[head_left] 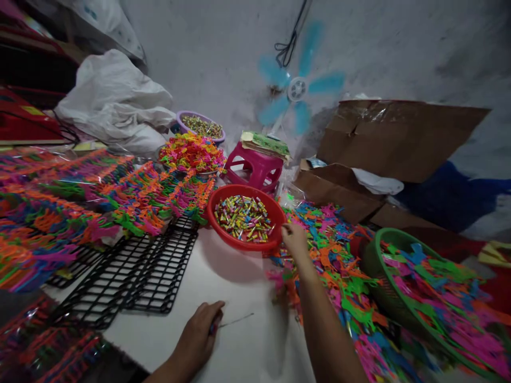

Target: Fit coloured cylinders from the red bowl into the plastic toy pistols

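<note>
My left hand (199,330) is closed low on the white tabletop (239,292). It holds a thin metal rod with a small dark handle (235,321), which points right; the tool's exact kind is unclear. My right hand (294,238) reaches forward, its curled fingers closed at the right rim of a red basin (245,247). Many small yellow, pink and blue cylinder-shaped pieces (243,218) fill the basin's bottom. Beside my right forearm lies a heap of bright plastic pieces (335,250) in orange, green, pink and blue.
Black wire racks (159,276) and rows of colourful plastic pieces (131,197) cover the left side. A green basket (393,282) of similar pieces stands right. Behind are a pink stool (255,165), a spinning fan (297,89), cardboard boxes (399,138) and a purple basin (221,138).
</note>
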`<control>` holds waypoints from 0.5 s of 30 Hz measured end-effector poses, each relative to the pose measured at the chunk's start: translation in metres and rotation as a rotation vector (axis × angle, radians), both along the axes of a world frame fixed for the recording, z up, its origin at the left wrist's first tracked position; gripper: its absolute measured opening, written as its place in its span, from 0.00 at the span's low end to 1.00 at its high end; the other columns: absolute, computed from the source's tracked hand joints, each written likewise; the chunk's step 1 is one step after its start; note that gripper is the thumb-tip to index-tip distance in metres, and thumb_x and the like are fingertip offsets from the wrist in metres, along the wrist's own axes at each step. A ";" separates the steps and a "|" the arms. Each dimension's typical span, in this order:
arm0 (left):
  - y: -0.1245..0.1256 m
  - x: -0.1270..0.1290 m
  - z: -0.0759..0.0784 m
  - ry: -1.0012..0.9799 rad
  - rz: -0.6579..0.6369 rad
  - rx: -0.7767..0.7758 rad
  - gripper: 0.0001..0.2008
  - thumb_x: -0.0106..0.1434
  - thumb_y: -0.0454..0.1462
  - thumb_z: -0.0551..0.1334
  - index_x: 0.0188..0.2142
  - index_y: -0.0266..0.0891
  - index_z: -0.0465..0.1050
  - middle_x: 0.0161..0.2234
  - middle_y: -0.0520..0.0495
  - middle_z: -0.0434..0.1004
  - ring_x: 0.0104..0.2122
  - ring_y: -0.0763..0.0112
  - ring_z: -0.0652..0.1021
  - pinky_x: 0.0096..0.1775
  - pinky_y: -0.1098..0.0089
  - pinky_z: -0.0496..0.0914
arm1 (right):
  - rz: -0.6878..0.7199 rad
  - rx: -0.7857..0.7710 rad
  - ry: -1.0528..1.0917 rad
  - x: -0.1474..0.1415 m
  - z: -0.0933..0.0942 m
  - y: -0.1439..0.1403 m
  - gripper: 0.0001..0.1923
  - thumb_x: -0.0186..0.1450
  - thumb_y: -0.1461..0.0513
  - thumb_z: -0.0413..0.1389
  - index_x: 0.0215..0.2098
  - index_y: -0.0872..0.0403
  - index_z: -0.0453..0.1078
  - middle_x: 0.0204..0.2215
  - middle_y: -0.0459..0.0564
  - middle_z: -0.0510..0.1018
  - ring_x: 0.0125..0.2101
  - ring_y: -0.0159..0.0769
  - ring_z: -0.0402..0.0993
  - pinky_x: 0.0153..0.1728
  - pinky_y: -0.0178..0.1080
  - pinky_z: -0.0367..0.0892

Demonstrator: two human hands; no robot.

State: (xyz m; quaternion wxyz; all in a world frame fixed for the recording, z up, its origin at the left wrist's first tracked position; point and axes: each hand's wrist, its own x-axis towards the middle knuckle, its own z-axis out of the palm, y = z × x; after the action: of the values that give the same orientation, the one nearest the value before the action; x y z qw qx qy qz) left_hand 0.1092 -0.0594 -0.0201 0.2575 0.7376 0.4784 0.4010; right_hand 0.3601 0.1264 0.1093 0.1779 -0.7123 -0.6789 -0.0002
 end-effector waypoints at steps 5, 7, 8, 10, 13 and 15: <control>0.009 -0.003 0.007 -0.112 0.031 -0.201 0.10 0.61 0.39 0.52 0.36 0.44 0.70 0.31 0.47 0.75 0.32 0.66 0.74 0.35 0.70 0.67 | 0.228 -0.446 -0.022 -0.072 -0.030 0.060 0.10 0.61 0.60 0.52 0.39 0.55 0.69 0.36 0.48 0.74 0.35 0.33 0.70 0.36 0.37 0.65; 0.010 -0.004 0.011 -0.185 0.038 -0.274 0.10 0.61 0.41 0.51 0.36 0.45 0.70 0.30 0.48 0.76 0.30 0.68 0.74 0.35 0.72 0.67 | 0.292 -0.612 -0.044 -0.085 -0.038 0.071 0.11 0.62 0.59 0.51 0.41 0.57 0.66 0.37 0.49 0.72 0.34 0.32 0.70 0.35 0.40 0.67; 0.011 -0.005 0.012 -0.217 0.032 -0.303 0.10 0.61 0.41 0.51 0.36 0.45 0.70 0.29 0.49 0.76 0.29 0.69 0.74 0.34 0.73 0.66 | 0.323 -0.680 -0.053 -0.088 -0.040 0.074 0.12 0.63 0.59 0.50 0.41 0.57 0.65 0.38 0.49 0.71 0.35 0.32 0.70 0.35 0.40 0.67; 0.011 -0.005 0.014 -0.268 0.017 -0.343 0.11 0.61 0.42 0.50 0.35 0.44 0.70 0.27 0.49 0.74 0.26 0.70 0.73 0.31 0.74 0.66 | 0.384 -0.788 -0.057 -0.089 -0.040 0.075 0.11 0.63 0.59 0.50 0.41 0.58 0.65 0.38 0.49 0.71 0.34 0.32 0.70 0.34 0.40 0.68; 0.011 -0.005 0.013 -0.335 0.014 -0.389 0.13 0.61 0.44 0.49 0.35 0.43 0.69 0.25 0.50 0.72 0.23 0.71 0.71 0.28 0.75 0.65 | 0.478 -0.889 -0.020 -0.083 -0.034 0.068 0.07 0.60 0.62 0.53 0.35 0.58 0.69 0.31 0.46 0.73 0.28 0.29 0.70 0.31 0.35 0.67; 0.012 -0.005 0.013 -0.365 0.007 -0.423 0.14 0.61 0.45 0.49 0.35 0.42 0.69 0.24 0.50 0.71 0.22 0.72 0.70 0.26 0.75 0.64 | 0.532 -0.899 0.032 -0.077 -0.028 0.062 0.05 0.59 0.65 0.53 0.32 0.57 0.71 0.27 0.44 0.74 0.26 0.27 0.69 0.29 0.31 0.65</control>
State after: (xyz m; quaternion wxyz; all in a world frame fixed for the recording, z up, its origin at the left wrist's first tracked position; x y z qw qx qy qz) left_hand 0.1042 -0.0476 -0.0070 0.4862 0.5816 0.4996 0.4192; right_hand 0.2828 0.1882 0.0812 -0.1412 -0.5212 -0.7666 0.3476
